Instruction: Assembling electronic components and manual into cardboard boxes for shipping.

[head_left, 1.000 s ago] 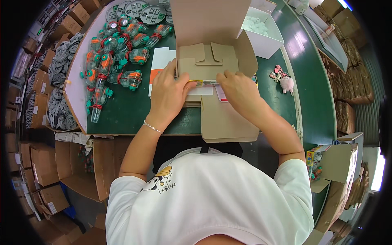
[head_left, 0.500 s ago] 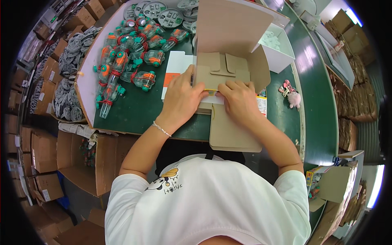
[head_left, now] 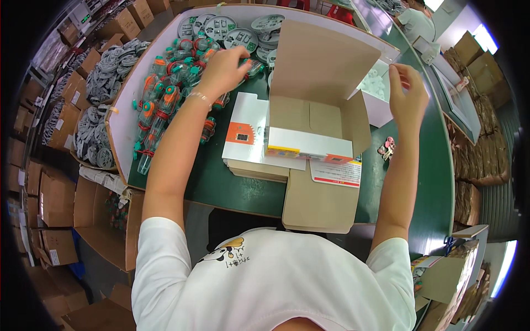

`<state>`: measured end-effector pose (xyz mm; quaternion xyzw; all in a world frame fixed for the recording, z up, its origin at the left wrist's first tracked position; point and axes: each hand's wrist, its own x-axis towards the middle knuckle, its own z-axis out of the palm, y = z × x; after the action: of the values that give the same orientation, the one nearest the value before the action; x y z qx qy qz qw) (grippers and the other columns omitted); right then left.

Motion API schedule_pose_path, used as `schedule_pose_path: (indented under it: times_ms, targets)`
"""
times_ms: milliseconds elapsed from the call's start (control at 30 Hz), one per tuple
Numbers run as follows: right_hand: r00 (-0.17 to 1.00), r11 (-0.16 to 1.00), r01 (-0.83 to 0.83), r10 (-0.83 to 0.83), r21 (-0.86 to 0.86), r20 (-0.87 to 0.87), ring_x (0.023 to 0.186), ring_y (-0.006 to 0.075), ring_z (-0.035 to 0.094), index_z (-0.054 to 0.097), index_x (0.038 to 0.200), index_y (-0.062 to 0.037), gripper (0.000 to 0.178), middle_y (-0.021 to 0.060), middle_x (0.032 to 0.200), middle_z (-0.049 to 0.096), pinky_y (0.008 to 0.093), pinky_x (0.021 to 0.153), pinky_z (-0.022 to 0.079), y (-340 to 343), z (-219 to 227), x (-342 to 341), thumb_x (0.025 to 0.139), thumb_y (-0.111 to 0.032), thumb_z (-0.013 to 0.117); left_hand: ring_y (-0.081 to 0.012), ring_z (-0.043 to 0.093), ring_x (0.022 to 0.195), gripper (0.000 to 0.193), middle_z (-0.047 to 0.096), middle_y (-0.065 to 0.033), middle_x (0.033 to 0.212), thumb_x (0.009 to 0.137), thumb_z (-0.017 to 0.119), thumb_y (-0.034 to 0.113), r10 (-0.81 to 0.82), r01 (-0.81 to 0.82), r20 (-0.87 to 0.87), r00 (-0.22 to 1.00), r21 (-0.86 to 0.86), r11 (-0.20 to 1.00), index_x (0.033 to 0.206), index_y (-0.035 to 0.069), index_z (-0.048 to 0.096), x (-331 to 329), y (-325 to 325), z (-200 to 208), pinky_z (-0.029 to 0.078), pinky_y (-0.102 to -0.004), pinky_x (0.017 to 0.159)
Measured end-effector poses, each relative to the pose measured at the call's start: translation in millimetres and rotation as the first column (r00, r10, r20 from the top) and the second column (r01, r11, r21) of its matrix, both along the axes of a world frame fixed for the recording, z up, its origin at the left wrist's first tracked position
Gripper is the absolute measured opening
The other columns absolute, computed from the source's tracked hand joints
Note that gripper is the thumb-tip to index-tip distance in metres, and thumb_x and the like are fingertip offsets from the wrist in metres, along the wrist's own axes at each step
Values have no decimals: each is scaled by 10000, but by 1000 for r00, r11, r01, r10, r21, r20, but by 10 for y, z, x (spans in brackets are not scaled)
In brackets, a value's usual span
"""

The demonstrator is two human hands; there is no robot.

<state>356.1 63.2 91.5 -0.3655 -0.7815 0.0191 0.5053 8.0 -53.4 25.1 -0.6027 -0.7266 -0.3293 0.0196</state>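
Observation:
An open carton [head_left: 312, 144], brown inside and printed outside, stands with its lid raised on a stack of flat carton blanks [head_left: 317, 207]. Neither hand touches it. Off to its left, my left hand [head_left: 225, 70] hovers over clear bottle-shaped pieces [head_left: 165, 99] with orange and teal parts and red cords. Its thumb and fingers are apart, with nothing visible in them. On the carton's right, my right hand [head_left: 407, 91] is raised beside a white box [head_left: 378, 113] of small white pieces. Its fingers are loosely bent and apart, and no held thing shows.
Round grey discs [head_left: 240, 39] lie at the far left of the green table [head_left: 248, 193]. A pink key charm [head_left: 386, 148] rests to the right. Brown boxes [head_left: 102, 220] stand on the floor at left. Another person [head_left: 417, 23] is at the far right.
Both hands have left the carton's front edge: the left went up and left over the pieces, the right up and right. The carton's printed front wall now stands up.

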Motion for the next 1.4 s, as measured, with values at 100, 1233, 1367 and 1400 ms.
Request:
schedule_pose_path:
  times_ms: [100, 1233, 1367, 1400]
  targets:
    - [928, 946, 80, 44, -314, 369, 880, 284, 702, 717, 1039, -90, 250, 143, 1006, 720, 376, 793, 534, 1016, -288, 240, 857, -259, 696, -339, 657, 1045, 328, 689, -169, 1142, 865, 702, 240, -90, 85, -42, 995, -121, 989, 1125, 46, 655, -66, 610, -292, 509, -402, 883]
    - [638, 791, 50, 444, -609, 629, 759, 224, 687, 737, 851, -21, 276, 152, 802, 724, 366, 694, 518, 1867, -935, 202, 762, -282, 732, -152, 658, 835, 295, 678, -72, 980, 852, 755, 184, -138, 115, 775, 616, 84, 990, 1048, 26, 602, -373, 49, 335, 555, -314, 697]
    - [696, 894, 24, 307, -448, 650, 737, 222, 678, 716, 832, -8, 242, 157, 778, 710, 384, 675, 512, 1858, -923, 275, 818, -248, 689, -182, 685, 958, 201, 678, -104, 1051, 930, 647, 89, -426, 122, 878, 217, 409, 905, 1089, 27, 542, -310, -670, 409, 593, -350, 806]
    - [711, 922, 53, 235, -383, 663, 722, 212, 669, 709, 826, 0, 231, 151, 754, 702, 386, 669, 510, 1860, -908, 297, 836, -229, 676, -182, 685, 958, 201, 678, -104, 1051, 930, 647, 89, -426, 123, 879, 216, 408, 905, 1089, 27, 542, -198, -814, 421, 593, -350, 806]
